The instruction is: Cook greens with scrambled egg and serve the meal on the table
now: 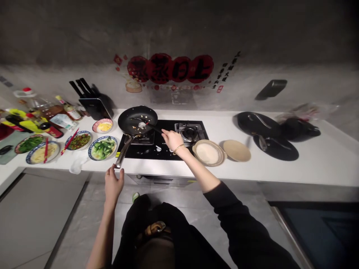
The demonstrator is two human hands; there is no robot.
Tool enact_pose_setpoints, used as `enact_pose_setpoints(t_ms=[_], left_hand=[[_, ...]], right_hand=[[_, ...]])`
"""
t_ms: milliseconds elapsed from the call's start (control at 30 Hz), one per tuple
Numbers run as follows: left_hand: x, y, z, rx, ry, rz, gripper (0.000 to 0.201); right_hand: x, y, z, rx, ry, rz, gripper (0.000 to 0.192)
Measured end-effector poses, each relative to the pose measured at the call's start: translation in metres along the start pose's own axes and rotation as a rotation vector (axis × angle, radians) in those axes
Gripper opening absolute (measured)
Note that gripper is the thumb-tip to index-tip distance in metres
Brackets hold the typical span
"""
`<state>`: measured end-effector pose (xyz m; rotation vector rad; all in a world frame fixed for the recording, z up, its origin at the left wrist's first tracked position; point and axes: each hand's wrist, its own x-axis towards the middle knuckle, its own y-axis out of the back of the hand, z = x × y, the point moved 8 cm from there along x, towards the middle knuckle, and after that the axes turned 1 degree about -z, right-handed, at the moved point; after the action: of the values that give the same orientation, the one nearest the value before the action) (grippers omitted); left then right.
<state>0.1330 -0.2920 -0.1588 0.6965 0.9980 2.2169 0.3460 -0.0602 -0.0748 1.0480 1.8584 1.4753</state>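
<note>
centre frame: left hand [113, 184] grips pan handle [123, 151]; right hand [172, 139] grips spatula [153, 127]. steady pan [137, 119], scrape gently.

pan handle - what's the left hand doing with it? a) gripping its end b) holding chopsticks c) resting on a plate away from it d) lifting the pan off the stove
a: the left hand is closed on the end of the handle, while the pan sits on the stove and the right hand works a spatula in it.
</note>
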Motion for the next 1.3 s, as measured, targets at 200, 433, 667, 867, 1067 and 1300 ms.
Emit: enact_pose_setpoints(t_ms=[200,433,667,867,1067,1300], left_hand=[[-0.003,0.008,-0.013,-0.039,0.032,0.022,0.05],[0.024,0.024,-0.039,-0.079,-0.01,-0.024,0.05],[0.054,0.05,-0.088,-0.088,-0.046,-0.09,0.049],[0.076,0.047,-0.127,-0.116,-0.031,-0.185,0.047],[0.08,0.038,-0.136,-0.189,-0.053,-0.235,0.045],[0.079,0.052,-0.15,-0.215,0.011,-0.195,0.045]], right_hand=[[0.005,0.015,-0.011,-0.021,0.001,0.027,0.04],[0.021,0.039,-0.032,-0.073,-0.004,0.031,0.037],[0.046,0.042,-0.057,-0.251,-0.067,-0.07,0.035],[0.071,0.005,-0.071,-0.359,-0.158,-0.201,0.036],[0.12,-0.03,-0.093,-0.327,-0.215,-0.187,0.038],[0.109,-0.021,-0.1,-0.334,-0.18,-0.261,0.038]])
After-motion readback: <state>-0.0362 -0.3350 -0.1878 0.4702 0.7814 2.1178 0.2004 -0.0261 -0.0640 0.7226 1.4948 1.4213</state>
